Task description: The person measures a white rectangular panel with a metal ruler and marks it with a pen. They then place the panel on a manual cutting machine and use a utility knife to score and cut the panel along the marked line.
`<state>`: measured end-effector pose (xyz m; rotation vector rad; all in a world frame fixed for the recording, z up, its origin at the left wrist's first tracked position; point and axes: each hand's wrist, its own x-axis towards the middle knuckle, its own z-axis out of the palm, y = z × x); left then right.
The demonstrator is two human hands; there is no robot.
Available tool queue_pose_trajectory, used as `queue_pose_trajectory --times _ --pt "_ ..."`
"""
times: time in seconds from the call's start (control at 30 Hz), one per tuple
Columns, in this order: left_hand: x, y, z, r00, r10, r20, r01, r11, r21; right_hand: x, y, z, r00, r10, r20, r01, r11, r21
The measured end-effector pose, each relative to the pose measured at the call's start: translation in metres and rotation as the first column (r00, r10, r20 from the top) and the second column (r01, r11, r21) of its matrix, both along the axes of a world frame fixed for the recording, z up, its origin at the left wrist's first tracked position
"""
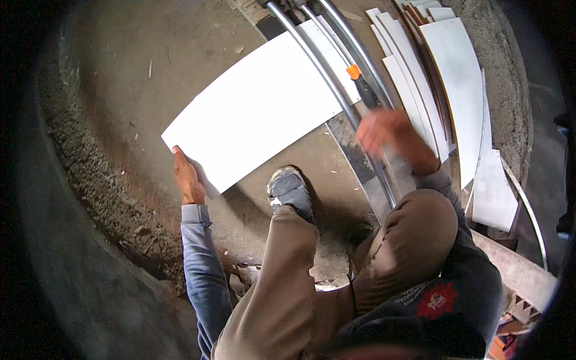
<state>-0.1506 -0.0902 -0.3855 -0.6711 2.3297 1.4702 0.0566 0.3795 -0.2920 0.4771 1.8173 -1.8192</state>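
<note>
A large white tile [258, 102] lies across a manual tile cutter, under its metal rails [318, 60]. At the tile's near left end, my left hand [187, 177] holds the edge, the thumb along the rim and the other fingers largely hidden. My right hand [384, 135] is over the rails, right of the tile, smeared by motion. Just beyond it is the cutter's black handle [365, 91] with an orange part [353, 72]. Whether the right hand touches that handle, I cannot tell.
Several cut white tile strips [408, 90] lie stacked at the right, beside a wider white piece [453, 78]. My shoe [289, 189] stands on the dusty floor near the tile. A rough broken edge [102, 204] curves along the left. Small chips dot the floor.
</note>
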Motion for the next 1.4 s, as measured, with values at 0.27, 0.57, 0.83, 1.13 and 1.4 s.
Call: queue_pose_trajectory --times 0.27,0.57,0.83,1.13,1.4 --pt "0.038 -0.044 0.012 0.991 0.086 -0.101 -0.090 0.995 -0.038 -0.014 -0.120 -0.074 0.826 -0.269 0.496 0.529 0.673 -0.516" --pt "0.082 -0.130 0.049 0.978 0.203 -0.050 -0.206 0.976 -0.070 -0.035 -0.168 -0.080 0.853 -0.163 0.496 0.483 0.609 -0.629" --pt "0.097 -0.138 0.085 0.986 0.130 -0.100 -0.134 0.991 -0.027 -0.004 -0.131 -0.025 0.989 0.130 0.065 -0.043 0.690 -0.723" --pt "0.090 0.019 0.061 0.987 -0.133 -0.092 0.151 0.959 0.239 0.170 -0.069 -0.012 0.818 -0.273 0.506 0.530 0.699 -0.480" --pt "0.102 0.093 0.086 0.916 -0.400 -0.011 0.392 0.892 0.226 0.302 -0.113 0.037 0.509 -0.438 0.741 0.851 0.386 -0.356"
